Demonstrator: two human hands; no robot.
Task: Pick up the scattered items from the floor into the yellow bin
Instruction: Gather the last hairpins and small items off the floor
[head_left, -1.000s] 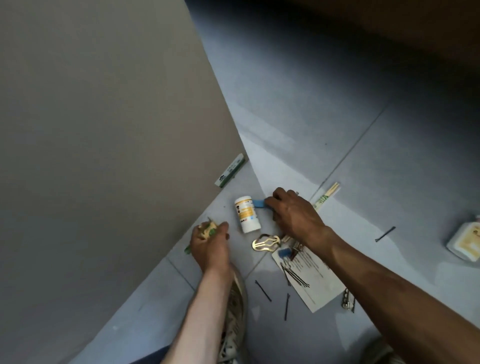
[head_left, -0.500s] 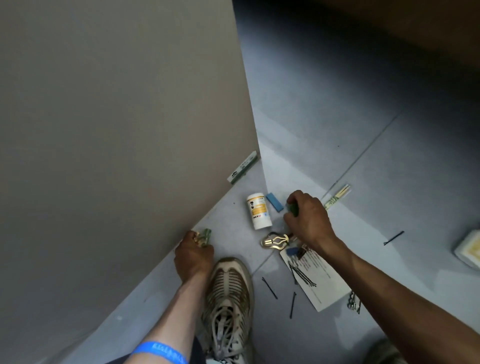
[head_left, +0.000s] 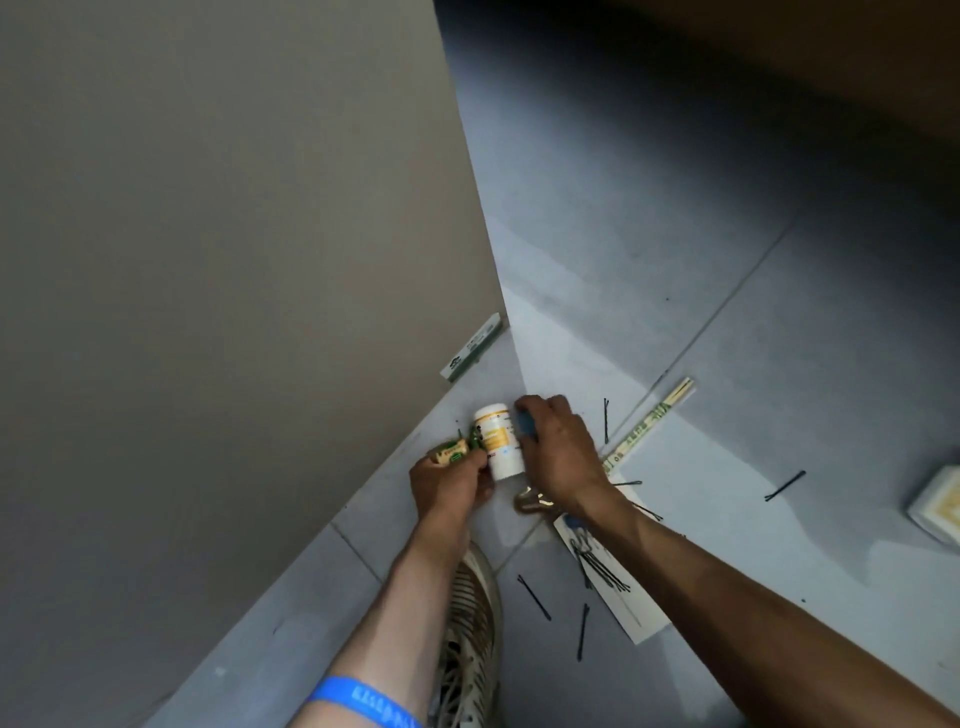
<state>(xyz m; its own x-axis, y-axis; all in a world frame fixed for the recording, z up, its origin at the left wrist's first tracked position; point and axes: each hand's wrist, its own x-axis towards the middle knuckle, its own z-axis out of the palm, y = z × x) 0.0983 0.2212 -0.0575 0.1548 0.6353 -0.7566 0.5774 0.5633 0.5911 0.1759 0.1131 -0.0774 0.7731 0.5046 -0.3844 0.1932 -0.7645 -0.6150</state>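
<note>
My left hand (head_left: 447, 486) grips small green and cream items (head_left: 453, 450) just left of a white bottle with a yellow label (head_left: 497, 441). My right hand (head_left: 563, 457) curls over a small blue piece (head_left: 524, 423) at the bottle's right side, its fingers against the bottle. I cannot tell whether the bottle lies on the floor or is lifted. A gold hair clip (head_left: 527, 503) shows partly under my right wrist. Nearby lie a white card with bobby pins (head_left: 615, 582) and loose pins (head_left: 534, 597). The yellow bin is out of view.
A tall grey panel (head_left: 234, 260) fills the left, with a green-and-white box (head_left: 472, 348) at its foot. Wrapped chopsticks (head_left: 652, 418), another loose pin (head_left: 784, 486) and a white container (head_left: 935, 506) lie to the right. My shoe (head_left: 470, 649) is below the hands.
My left hand moved from the foot of the panel to the bottle, still holding its items. My right hand went back to the blue piece beside the bottle and closed over it.
</note>
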